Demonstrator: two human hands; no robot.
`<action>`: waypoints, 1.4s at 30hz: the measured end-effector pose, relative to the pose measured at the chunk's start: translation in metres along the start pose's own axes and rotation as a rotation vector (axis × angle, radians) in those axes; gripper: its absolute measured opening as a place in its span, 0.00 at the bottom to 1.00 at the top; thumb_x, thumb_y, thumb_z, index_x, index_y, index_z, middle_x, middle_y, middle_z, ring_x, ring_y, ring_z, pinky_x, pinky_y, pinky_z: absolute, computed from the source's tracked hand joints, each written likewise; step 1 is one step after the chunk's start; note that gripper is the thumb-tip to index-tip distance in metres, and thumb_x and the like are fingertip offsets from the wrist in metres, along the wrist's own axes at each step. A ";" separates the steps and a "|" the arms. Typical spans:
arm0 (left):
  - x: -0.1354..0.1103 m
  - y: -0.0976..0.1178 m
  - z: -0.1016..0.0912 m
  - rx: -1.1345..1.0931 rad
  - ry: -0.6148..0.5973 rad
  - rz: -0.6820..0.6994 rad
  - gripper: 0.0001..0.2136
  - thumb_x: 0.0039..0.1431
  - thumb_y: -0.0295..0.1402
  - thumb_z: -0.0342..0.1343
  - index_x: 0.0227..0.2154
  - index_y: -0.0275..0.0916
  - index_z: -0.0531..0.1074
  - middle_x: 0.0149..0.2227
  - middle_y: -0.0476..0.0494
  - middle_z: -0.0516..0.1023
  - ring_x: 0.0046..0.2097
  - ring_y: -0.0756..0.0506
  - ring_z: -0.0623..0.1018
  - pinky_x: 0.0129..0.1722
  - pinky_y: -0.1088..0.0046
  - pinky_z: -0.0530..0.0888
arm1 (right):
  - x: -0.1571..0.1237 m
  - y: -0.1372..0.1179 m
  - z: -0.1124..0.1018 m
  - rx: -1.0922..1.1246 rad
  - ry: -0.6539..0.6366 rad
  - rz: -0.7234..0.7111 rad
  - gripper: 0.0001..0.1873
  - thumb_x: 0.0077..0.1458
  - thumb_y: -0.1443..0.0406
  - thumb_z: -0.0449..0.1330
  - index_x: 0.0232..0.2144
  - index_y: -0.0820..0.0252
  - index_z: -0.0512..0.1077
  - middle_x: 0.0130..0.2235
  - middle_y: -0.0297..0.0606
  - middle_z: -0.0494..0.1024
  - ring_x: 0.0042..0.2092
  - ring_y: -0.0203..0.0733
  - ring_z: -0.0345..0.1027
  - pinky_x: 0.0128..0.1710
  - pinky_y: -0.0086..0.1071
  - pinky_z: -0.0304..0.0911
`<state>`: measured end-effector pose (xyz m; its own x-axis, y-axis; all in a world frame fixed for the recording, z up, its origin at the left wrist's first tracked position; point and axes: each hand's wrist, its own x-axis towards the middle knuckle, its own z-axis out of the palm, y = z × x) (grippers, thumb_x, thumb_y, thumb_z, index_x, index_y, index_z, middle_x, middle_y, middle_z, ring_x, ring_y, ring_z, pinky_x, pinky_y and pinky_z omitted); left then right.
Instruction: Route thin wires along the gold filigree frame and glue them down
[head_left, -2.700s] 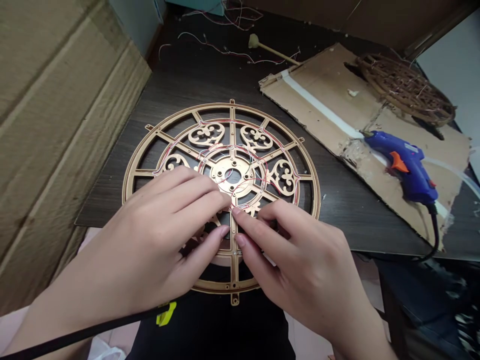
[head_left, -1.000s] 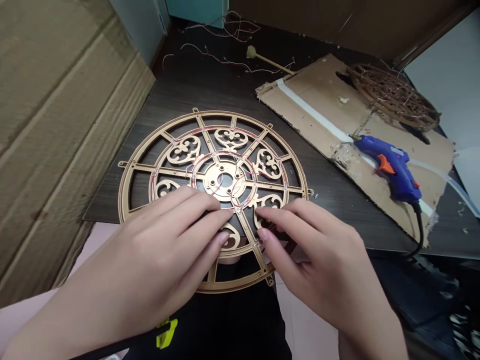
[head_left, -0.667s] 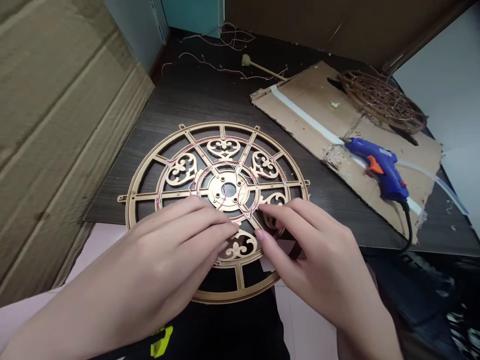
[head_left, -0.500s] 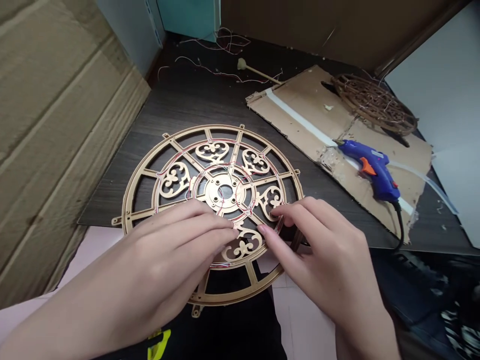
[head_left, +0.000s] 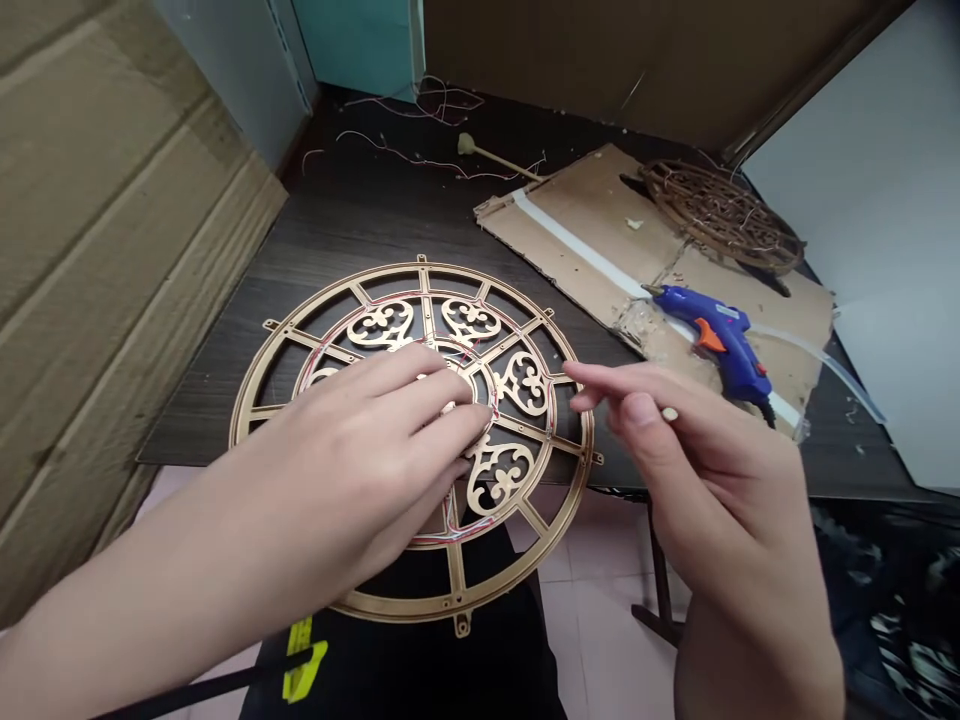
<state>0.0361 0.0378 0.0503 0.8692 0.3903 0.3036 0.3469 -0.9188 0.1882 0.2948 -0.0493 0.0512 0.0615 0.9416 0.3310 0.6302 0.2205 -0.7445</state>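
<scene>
A round gold openwork frame (head_left: 559, 535) with scroll ornaments rests partly on the dark table and overhangs its front edge. Thin red and white wires (head_left: 480, 524) run along its inner rings. My left hand (head_left: 360, 450) lies over the hub, fingers bent down and closed onto the frame; the fingertips are partly hidden. My right hand (head_left: 712, 480) is raised at the frame's right rim, its thumb pressed to the curled fingers. Out of this grip pokes the pale round end of a small stick-like piece (head_left: 670, 413); the rest of it is hidden.
A blue glue gun (head_left: 724, 340) lies on a cardboard sheet (head_left: 577, 215) at the right. Behind it sits a brown openwork disc (head_left: 724, 215). Loose wires (head_left: 420, 155) and a stick with a lumpy end (head_left: 499, 160) lie at the back. Corrugated cardboard (head_left: 112, 250) stands left.
The frame has turned anticlockwise under my left hand. My right hand has lifted off the ornaments and moved right, with a small pale end now showing in its grip. The view has shifted slightly.
</scene>
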 end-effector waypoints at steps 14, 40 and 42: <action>0.008 -0.011 0.011 0.046 -0.022 0.037 0.13 0.78 0.30 0.52 0.56 0.37 0.79 0.48 0.37 0.83 0.50 0.34 0.80 0.47 0.51 0.78 | -0.002 -0.001 0.025 -0.061 0.181 -0.012 0.17 0.76 0.62 0.62 0.32 0.54 0.82 0.30 0.33 0.82 0.29 0.38 0.74 0.31 0.33 0.69; 0.016 -0.012 0.009 0.042 -0.040 0.002 0.14 0.76 0.30 0.51 0.54 0.39 0.80 0.58 0.31 0.78 0.60 0.28 0.77 0.54 0.44 0.78 | 0.003 0.003 0.037 0.000 0.169 -0.074 0.10 0.71 0.71 0.64 0.35 0.59 0.81 0.33 0.32 0.85 0.32 0.34 0.77 0.32 0.29 0.69; 0.017 -0.012 0.009 0.032 -0.042 0.004 0.15 0.75 0.30 0.51 0.55 0.39 0.80 0.58 0.32 0.78 0.60 0.28 0.77 0.54 0.44 0.78 | 0.003 0.003 0.038 0.013 0.164 -0.078 0.10 0.71 0.71 0.64 0.35 0.59 0.81 0.33 0.32 0.86 0.33 0.33 0.77 0.32 0.28 0.70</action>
<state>0.0499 0.0544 0.0445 0.8843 0.3844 0.2651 0.3539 -0.9221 0.1566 0.2677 -0.0358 0.0277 0.1394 0.8676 0.4773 0.6280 0.2952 -0.7200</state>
